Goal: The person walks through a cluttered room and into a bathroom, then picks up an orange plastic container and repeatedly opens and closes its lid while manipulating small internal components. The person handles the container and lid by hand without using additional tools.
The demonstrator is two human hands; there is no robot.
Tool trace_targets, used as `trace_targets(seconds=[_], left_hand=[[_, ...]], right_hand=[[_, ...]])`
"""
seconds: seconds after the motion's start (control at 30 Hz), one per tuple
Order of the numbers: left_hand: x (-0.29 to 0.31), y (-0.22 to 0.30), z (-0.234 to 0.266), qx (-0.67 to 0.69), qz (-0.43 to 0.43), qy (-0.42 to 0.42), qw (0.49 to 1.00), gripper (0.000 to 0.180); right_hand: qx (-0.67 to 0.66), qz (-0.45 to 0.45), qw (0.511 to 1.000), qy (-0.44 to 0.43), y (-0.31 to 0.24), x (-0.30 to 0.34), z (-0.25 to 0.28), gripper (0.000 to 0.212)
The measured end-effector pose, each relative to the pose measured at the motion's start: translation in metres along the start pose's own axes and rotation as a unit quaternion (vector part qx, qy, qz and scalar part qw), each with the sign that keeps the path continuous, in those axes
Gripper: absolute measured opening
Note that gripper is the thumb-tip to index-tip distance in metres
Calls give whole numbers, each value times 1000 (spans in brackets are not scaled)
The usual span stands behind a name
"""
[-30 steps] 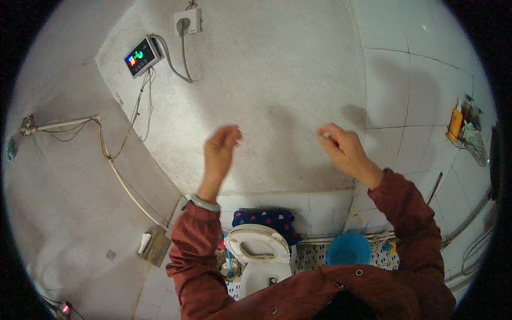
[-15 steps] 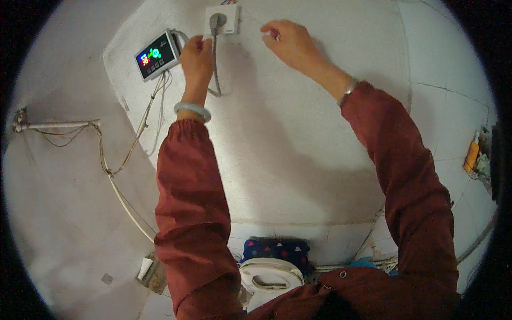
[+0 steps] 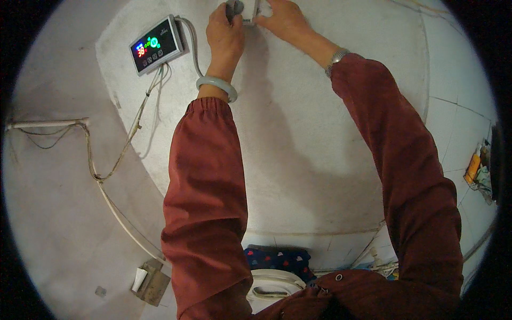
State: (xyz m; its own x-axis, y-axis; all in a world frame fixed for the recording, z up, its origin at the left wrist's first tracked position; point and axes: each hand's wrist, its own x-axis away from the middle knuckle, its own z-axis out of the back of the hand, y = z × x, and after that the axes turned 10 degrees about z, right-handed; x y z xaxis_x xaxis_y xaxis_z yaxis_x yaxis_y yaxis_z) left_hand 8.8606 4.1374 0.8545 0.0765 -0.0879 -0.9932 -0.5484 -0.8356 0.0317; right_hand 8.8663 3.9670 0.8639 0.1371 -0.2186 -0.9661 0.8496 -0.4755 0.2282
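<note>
My left hand (image 3: 224, 33), a pale bangle at its wrist, is closed around the side of a round grey plug (image 3: 233, 9). The plug sits at a white wall socket (image 3: 248, 20) by the upper edge of the view, partly hidden by my fingers. On the socket's right side, my right hand (image 3: 286, 22) grips the plate's edge between thumb and fingers; the fingertips are partly cut off by the frame. A grey cord (image 3: 194, 48) loops from behind a lit control panel (image 3: 156, 46) and passes behind my left wrist.
Thin cables (image 3: 140, 114) hang from the panel down to a pipe (image 3: 48, 123) on the left wall. Below are a white toilet seat (image 3: 274, 281), a dark patterned cloth (image 3: 280, 258) and a tissue box (image 3: 152, 281). A small rack (image 3: 479, 173) holds an orange bottle at right.
My left hand has moved right and up from beside the cord onto the plug. My right hand has come up to the socket's right edge. The view has shifted slightly.
</note>
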Motion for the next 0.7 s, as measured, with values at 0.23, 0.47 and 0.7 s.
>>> trace_targets(seconds=[0.23, 0.47, 0.7], left_hand=[[16, 7, 4, 42, 39, 34, 998, 41], [90, 80, 61, 34, -184, 31, 982, 39], [212, 136, 89, 93, -135, -334, 928, 33]], right_hand=[[56, 43, 997, -17, 8, 11, 5, 68], [60, 124, 965, -225, -34, 91, 37, 23], [-139, -28, 904, -403, -85, 223, 109, 24]])
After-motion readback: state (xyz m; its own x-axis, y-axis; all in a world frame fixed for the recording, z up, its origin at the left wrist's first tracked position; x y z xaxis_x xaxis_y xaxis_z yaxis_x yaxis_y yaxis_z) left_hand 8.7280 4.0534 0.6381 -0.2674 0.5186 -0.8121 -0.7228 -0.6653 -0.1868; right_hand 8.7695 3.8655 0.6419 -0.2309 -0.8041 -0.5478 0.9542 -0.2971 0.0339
